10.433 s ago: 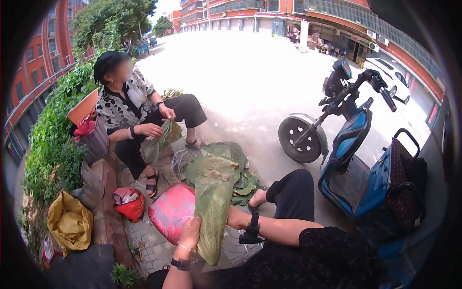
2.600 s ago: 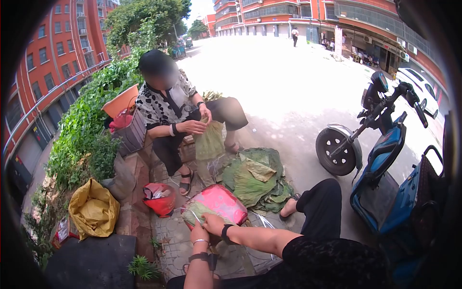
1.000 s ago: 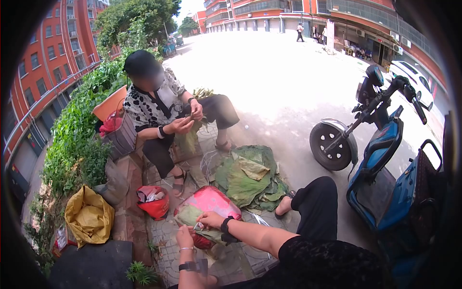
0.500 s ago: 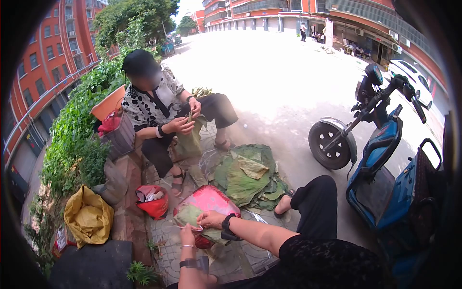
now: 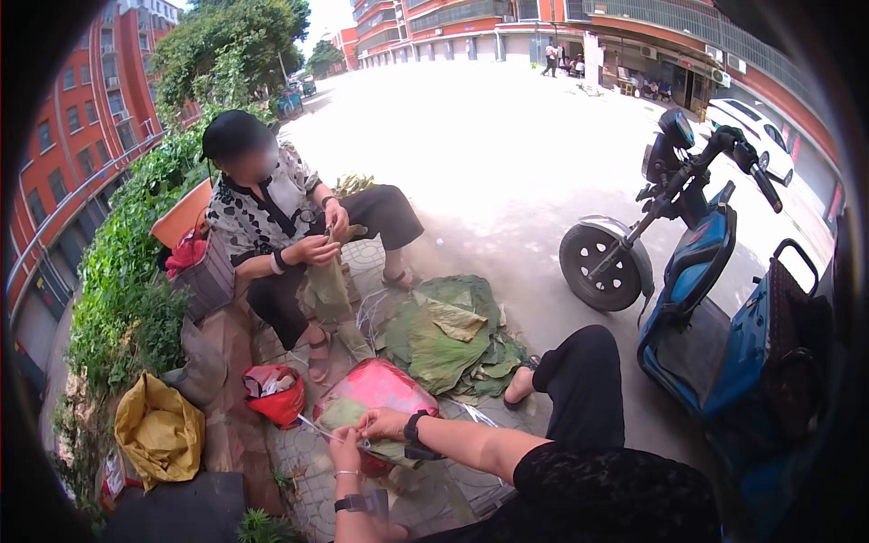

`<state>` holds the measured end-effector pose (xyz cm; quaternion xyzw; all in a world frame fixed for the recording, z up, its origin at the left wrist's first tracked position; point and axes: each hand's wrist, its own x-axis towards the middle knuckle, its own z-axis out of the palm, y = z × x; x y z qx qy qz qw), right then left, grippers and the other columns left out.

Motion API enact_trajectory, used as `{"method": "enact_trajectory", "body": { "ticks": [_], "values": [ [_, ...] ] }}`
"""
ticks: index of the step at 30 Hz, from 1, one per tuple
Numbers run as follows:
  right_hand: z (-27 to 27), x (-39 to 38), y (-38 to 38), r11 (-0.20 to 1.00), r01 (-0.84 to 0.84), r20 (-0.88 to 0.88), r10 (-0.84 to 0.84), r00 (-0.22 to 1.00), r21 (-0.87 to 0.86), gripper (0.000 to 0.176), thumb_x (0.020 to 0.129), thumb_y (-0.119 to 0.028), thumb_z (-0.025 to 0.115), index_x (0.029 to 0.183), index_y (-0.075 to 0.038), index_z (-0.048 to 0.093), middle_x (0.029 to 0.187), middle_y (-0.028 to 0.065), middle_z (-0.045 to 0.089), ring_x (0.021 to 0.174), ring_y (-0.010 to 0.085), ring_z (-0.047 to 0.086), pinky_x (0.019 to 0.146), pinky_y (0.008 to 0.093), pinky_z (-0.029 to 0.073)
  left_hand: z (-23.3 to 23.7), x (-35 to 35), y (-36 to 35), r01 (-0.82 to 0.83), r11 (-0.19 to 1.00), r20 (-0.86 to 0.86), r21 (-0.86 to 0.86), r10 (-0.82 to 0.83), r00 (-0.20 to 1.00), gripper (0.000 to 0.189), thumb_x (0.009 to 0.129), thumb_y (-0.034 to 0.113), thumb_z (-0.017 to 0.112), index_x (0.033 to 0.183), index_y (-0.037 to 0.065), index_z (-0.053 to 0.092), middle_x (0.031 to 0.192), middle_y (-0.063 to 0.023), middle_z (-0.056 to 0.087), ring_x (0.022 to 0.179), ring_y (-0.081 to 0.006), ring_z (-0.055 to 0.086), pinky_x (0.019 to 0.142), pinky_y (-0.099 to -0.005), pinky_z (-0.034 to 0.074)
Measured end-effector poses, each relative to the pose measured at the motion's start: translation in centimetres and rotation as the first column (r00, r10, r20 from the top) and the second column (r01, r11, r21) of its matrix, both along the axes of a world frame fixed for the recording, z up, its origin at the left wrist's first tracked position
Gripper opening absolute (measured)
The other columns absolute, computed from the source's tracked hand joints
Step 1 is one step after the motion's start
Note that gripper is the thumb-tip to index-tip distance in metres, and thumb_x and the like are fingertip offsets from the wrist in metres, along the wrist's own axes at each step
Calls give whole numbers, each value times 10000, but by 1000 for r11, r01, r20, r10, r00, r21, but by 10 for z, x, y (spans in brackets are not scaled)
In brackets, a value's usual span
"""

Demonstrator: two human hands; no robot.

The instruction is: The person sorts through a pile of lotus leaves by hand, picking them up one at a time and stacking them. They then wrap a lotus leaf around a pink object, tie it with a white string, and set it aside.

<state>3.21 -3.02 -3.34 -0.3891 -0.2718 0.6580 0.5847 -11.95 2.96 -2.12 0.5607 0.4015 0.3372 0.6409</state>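
Head view: I find the left hand [image 5: 346,453] and right hand [image 5: 386,423] pinching a white strip [image 5: 313,425] above the folded green leaf [image 5: 338,414], which lies across the pink bundle's [image 5: 389,384] near side, long axis far-left to near-right, right hand nearer.

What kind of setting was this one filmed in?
Outdoors, probably a paved roadside or yard among apartment-style buildings: a parked scooter stands on the right, a white car behind it, and red buildings line the far side.

It was an outdoor roadside: a sunlit road [image 5: 434,136], red buildings [image 5: 68,154], a scooter [image 5: 690,262], a white car [image 5: 756,129] and bushes [image 5: 118,271].
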Motion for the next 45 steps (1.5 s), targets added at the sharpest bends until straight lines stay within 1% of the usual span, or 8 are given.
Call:
{"method": "enact_trajectory", "body": {
  "ticks": [6, 9, 11, 18, 23, 26, 38, 45],
  "values": [
    [-14, -8, 7, 997, 64, 86, -69, 994, 53, 238, 771, 62, 677, 972, -30, 588, 872, 48, 643, 797, 150, 632, 722, 262, 515, -8, 1, 5, 150, 986, -34, 74, -148, 988, 242, 801, -83, 573, 1036, -32, 549, 965, -120, 659, 861, -171, 655, 746, -270, 528],
    [-26, -14, 14, 988, 102, 160, -120, 980, 115, 201, 783, 62, 654, 952, -28, 594, 883, 51, 645, 795, 161, 633, 735, 279, 521, -12, 2, 4, 160, 966, -274, 205, -101, 956, 286, 776, -92, 596, 1055, -40, 555, 947, -125, 669, 861, -166, 658, 767, -275, 535],
    [-26, -19, 14, 983, 115, 165, -138, 977, 145, 183, 788, 61, 639, 942, -29, 597, 896, 53, 651, 795, 165, 633, 739, 290, 521, -17, 4, 5, 127, 971, -254, 203, -73, 964, 302, 768, -85, 601, 1064, -36, 563, 911, -112, 672, 839, -159, 655, 747, -268, 533],
    [27, -29, -6, 934, 129, 808, -354, 472, 334, 104, 748, -49, 646, 847, -25, 629, 847, 190, 667, 809, 312, 659, 705, 377, 506, -24, 5, 9, 108, 957, -361, 270, -3, 932, 268, 742, -83, 605, 992, 11, 617, 857, -70, 674, 757, -138, 639, 704, -268, 521],
    [31, -30, -5, 948, 52, 910, -316, 268, 314, 117, 817, -52, 562, 893, -5, 638, 903, 217, 664, 869, 336, 657, 760, 384, 511, -22, 8, 6, 62, 978, -273, 199, -6, 962, 244, 730, -82, 609, 956, 9, 618, 821, -61, 673, 740, -144, 637, 702, -274, 520],
    [31, -33, -6, 930, 107, 859, -367, 357, 352, 153, 818, -126, 550, 852, -16, 651, 866, 241, 656, 835, 385, 652, 719, 429, 502, -23, 9, 5, 52, 973, -266, 224, 9, 964, 238, 733, -81, 607, 954, 9, 616, 795, -55, 671, 730, -144, 633, 696, -272, 517],
    [57, -29, -19, 987, 78, 960, -158, 230, 144, 229, 863, -203, 515, 916, -34, 660, 938, 244, 665, 892, 380, 653, 770, 435, 499, -3, 11, -8, 39, 961, -318, 275, 52, 947, 212, 730, -64, 659, 923, 10, 612, 754, -39, 653, 683, -115, 600, 650, -273, 508],
    [39, -29, -16, 968, 9, 964, -253, 81, 253, 211, 870, -157, 520, 962, -9, 639, 970, 240, 645, 899, 389, 648, 786, 430, 517, -13, 12, -5, 81, 924, -334, 374, 53, 941, 185, 741, -59, 643, 911, 6, 614, 753, -50, 652, 668, -127, 598, 651, -276, 509]
  ]
}}
